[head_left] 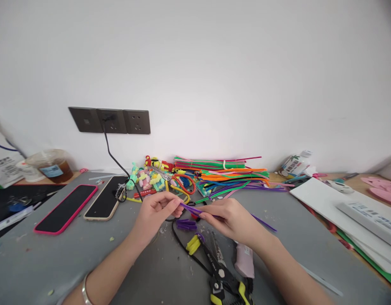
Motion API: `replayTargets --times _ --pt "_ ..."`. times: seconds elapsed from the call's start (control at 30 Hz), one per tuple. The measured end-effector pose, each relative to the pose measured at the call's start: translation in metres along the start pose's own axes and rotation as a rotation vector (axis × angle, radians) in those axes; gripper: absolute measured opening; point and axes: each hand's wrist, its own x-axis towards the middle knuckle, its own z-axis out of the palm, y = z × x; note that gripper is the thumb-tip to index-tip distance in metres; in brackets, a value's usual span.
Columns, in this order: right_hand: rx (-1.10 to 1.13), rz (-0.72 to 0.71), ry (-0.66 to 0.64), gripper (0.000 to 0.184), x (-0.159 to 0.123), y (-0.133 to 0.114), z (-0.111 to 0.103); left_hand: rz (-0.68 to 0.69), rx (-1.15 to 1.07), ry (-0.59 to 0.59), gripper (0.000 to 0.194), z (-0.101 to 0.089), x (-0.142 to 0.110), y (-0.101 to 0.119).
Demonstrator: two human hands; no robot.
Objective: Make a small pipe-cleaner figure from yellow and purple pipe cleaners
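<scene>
A purple pipe cleaner (191, 209) stretches between my two hands above the grey mat. My left hand (162, 212) pinches one end between thumb and fingertips. Further along, my right hand (229, 216) grips the same strand, and a purple length (263, 222) sticks out past its far side. Just below the hands lie a folded purple pipe cleaner bundle (186, 225) and a yellow folded piece (193, 244) with a purple bit at its end. Black pliers with yellow handles (221, 273) rest nearest me, beside a pale pink handheld tool (244, 260).
Bundles of coloured pipe cleaners (227, 173) lie against the wall, next to small fuzzy figures (147, 178). Two phones (67, 209) sit at left, near a drink cup (51, 165). A black cable (179, 241) crosses the mat. White boxes (370, 222) lie at right.
</scene>
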Motion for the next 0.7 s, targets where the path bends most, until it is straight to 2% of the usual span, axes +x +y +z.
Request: replayTargets --times 0.1,0.3,0.4,0.47,0.6,0.7 --pt "0.090 0.096 0.017 0.041 -0.001 0.001 0.001 0.005 0.012 0.000 0.020 -0.001 0.000 -0.001" --pt "0.337 0.271 0.283 0.055 -0.003 0.010 0.002 0.072 0.056 0.034 0.015 -0.005 0.001 -0.002" --pt "0.542 0.331 0.227 0.060 -0.004 0.012 0.003 0.096 0.072 0.052 0.013 -0.007 0.001 -0.003" --pt "0.578 0.311 0.169 0.062 -0.004 0.010 0.005 0.105 0.093 0.043 0.012 -0.007 0.001 -0.003" --pt "0.478 0.230 0.136 0.073 -0.002 0.004 0.009 0.118 0.148 -0.001 0.011 -0.006 -0.002 -0.004" --pt "0.347 0.183 0.106 0.060 -0.001 0.000 0.012 0.118 0.175 -0.044 0.011 -0.003 -0.003 -0.004"
